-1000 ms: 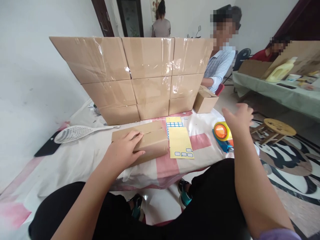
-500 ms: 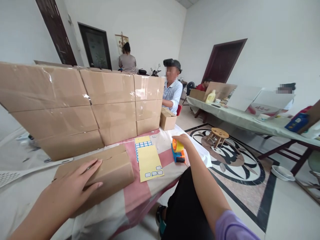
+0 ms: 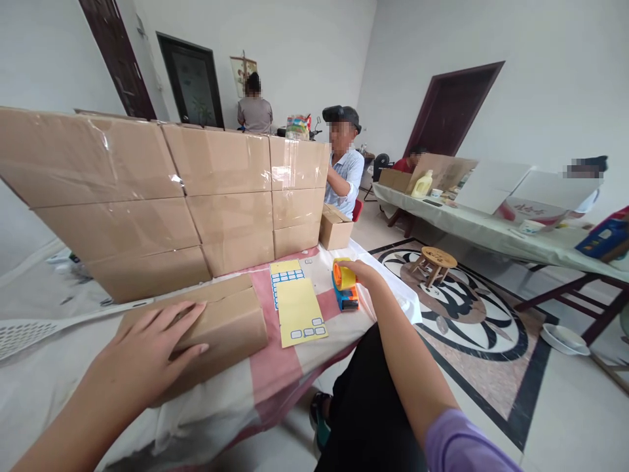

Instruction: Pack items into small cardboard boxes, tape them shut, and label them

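The cardboard box is steadied flat-palmed by the left hand, while the tape dispenser, right of it, is gripped by the right hand.

Table, cloth-covered: flat carton near; yellow label sheets and tape dispenser right; stacked cartons far; white swatter left.

The right hand, in mid-air over the table's right edge a second ago, now rests on the orange-and-blue tape dispenser, fingers curled over its top. The left hand has slid slightly leftward along the cardboard box.
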The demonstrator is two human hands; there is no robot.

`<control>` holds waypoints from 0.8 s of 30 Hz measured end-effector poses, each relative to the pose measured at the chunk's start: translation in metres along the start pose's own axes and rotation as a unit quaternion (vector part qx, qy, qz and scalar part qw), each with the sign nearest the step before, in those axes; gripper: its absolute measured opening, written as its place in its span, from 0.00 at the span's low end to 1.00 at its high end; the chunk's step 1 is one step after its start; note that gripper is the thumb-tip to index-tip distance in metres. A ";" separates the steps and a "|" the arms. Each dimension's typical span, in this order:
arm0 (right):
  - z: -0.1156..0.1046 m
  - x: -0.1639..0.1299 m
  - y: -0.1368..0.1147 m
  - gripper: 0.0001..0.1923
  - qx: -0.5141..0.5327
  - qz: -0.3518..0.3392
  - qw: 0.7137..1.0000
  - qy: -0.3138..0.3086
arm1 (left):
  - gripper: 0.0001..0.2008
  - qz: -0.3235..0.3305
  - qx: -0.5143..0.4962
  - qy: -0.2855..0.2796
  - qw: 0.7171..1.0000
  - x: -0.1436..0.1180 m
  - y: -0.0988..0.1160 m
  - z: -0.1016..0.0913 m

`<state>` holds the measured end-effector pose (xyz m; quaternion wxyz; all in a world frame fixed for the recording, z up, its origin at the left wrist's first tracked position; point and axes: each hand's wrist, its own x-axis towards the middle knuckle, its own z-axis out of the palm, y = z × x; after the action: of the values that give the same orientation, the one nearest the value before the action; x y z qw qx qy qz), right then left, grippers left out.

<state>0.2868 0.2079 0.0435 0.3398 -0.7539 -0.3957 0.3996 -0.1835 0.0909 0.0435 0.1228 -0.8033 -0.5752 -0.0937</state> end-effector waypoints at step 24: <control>0.091 -0.111 -0.036 0.17 0.265 -0.242 0.888 -0.286 | 0.27 -0.009 0.006 0.120 0.993 -0.009 0.055 -0.027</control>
<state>0.1554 0.1459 0.0696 0.4852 -0.3693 -0.5255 0.5933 -0.1344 0.0571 0.0618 0.1947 -0.7801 -0.5644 -0.1871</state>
